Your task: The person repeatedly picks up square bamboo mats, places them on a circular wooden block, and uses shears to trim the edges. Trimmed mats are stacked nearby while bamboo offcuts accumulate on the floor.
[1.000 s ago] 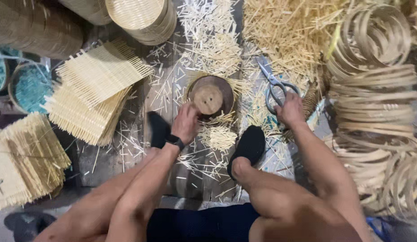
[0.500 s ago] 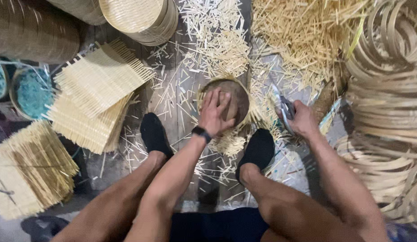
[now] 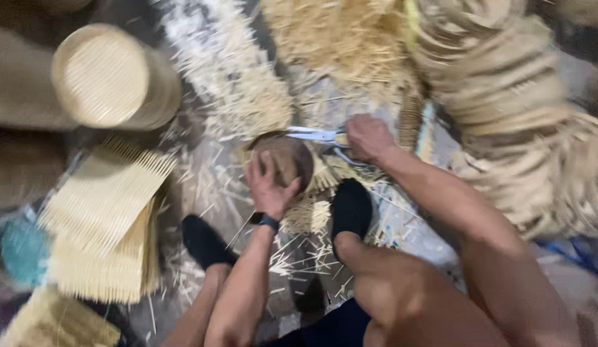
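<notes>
Head view, looking down on a person seated on the floor (image 3: 401, 225). The round wooden block (image 3: 287, 157) sits at the centre of the frame, between and just above the two dark-socked feet (image 3: 350, 209). The left hand (image 3: 268, 183) lies flat on the block's near rim, fingers spread and loosely curled over its edge, resting on it rather than gripping. The right hand (image 3: 368, 138), right of centre and slightly higher, is closed around the handles of a pair of scissors (image 3: 318, 136). The long axis of the scissors runs nearly level across the frame, blades pointing left over the upper edge of the block; the tips reach the block's top rim. The left hand is therefore the nearer to the block, in contact with it, while the right hand stands just beside it, joined to it only by the blades. Short cut bamboo strips (image 3: 305, 215) lie heaped below the block. Woven mats (image 3: 106, 212) lie at the left, a round woven basket (image 3: 109, 77) at upper left, and coiled bamboo hoops (image 3: 504, 83) at upper right. Motion blur softens fine detail.
</notes>
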